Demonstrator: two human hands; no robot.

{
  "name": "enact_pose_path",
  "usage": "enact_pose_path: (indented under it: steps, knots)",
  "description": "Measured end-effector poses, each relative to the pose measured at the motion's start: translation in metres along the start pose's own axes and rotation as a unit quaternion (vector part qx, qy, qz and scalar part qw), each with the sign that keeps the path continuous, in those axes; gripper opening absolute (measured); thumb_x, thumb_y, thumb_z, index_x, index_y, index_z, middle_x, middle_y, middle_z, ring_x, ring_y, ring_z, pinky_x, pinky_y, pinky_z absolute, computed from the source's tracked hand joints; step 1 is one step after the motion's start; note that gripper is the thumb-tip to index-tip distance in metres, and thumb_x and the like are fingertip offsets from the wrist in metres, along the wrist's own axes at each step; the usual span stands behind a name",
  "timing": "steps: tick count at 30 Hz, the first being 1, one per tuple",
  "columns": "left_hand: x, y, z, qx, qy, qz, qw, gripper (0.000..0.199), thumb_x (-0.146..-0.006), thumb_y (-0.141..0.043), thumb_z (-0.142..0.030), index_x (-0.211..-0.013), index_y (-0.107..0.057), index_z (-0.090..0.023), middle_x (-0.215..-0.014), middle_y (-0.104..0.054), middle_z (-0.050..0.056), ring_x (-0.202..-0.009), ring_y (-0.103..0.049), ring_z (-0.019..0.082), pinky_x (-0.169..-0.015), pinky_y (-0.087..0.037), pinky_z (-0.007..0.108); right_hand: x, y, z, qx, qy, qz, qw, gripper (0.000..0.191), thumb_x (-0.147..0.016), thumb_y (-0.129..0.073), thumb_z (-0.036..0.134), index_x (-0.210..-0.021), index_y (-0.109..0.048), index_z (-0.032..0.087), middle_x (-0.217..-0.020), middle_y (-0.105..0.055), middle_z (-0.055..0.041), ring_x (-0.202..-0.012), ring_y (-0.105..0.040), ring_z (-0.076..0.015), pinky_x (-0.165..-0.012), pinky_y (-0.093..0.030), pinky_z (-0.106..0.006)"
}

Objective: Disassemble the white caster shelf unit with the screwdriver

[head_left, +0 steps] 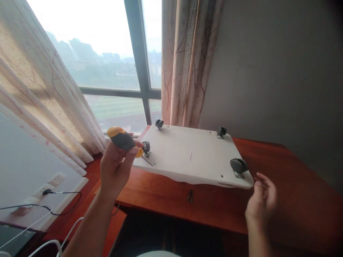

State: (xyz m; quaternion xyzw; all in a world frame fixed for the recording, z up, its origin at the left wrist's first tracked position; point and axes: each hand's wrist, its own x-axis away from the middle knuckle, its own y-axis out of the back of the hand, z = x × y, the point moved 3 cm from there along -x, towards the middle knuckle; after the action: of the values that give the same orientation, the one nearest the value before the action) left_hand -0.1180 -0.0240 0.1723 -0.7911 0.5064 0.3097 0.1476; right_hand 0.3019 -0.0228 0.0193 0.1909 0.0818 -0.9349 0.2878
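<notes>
Yellow-black screwdriver [122,139] pinched in left fingers [130,156], right fingers [258,192] parted beside white panel [177,148], four dark casters [238,165]

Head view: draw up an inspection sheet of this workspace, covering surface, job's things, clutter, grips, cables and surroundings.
Surface: red-brown wooden table.
Job's things: white panel lying flat, four black casters standing up from it; yellow-and-black screwdriver, its tip by a hole near the front-left caster, contact unclear.
Clutter: small dark pieces in front of the panel, too small to identify.
Grips: left hand closed around the screwdriver's handle; right hand loosely curled by the panel's front-right corner, nothing seen in it.
Cables: black cable plugged in at the left wall; white cables lower left.
Surroundings: window, patterned curtains, grey wall; other people: nothing seen.
</notes>
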Motion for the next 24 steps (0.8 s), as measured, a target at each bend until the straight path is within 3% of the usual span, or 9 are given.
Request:
enact_pose_path:
  steps: [5,10,18,24]
  knots:
    - [-0.004,-0.008,0.014,-0.029,-0.001,-0.01,1.0,0.036,-0.09,-0.072,-0.038,-0.119,-0.06,-0.02,-0.099,-0.075,0.006,-0.082,-0.07,0.019,-0.069,-0.055,0.028,0.015,-0.007,-0.02,0.042,-0.001,0.038,0.998,0.051,-0.093,-0.044,0.047,-0.126,-0.065,0.014,-0.13,-0.064,-0.0141,-0.124,-0.058,-0.0318,-0.108,-0.041,-0.051]
    - [-0.008,-0.014,0.019,-0.047,-0.004,0.011,0.999,0.041,-0.092,-0.069,-0.042,-0.123,-0.057,-0.018,-0.094,-0.074,0.006,-0.082,-0.071,0.02,-0.07,-0.056,0.029,0.014,-0.004,-0.028,0.029,-0.018,0.044,0.998,0.057,-0.093,-0.046,0.053,-0.133,-0.062,0.016,-0.142,-0.058,-0.0137,-0.134,-0.052,-0.0323,-0.115,-0.036,-0.05]
    - [-0.009,-0.012,0.02,-0.062,-0.025,0.043,0.997,0.04,-0.093,-0.068,-0.04,-0.126,-0.057,-0.02,-0.095,-0.073,0.006,-0.079,-0.069,0.018,-0.076,-0.057,0.032,0.014,-0.006,-0.041,-0.003,-0.044,0.056,0.997,0.058,-0.094,-0.047,0.05,-0.142,-0.058,0.02,-0.147,-0.056,-0.0097,-0.138,-0.05,-0.031,-0.115,-0.039,-0.051]
    - [-0.003,-0.011,0.018,-0.054,-0.036,0.054,0.996,0.041,-0.094,-0.067,-0.036,-0.131,-0.056,-0.021,-0.097,-0.073,0.005,-0.081,-0.068,0.018,-0.078,-0.056,0.031,0.012,-0.007,-0.035,-0.026,-0.033,0.069,0.997,0.056,-0.094,-0.047,0.047,-0.136,-0.064,0.014,-0.141,-0.063,-0.0127,-0.133,-0.056,-0.0304,-0.115,-0.039,-0.051]
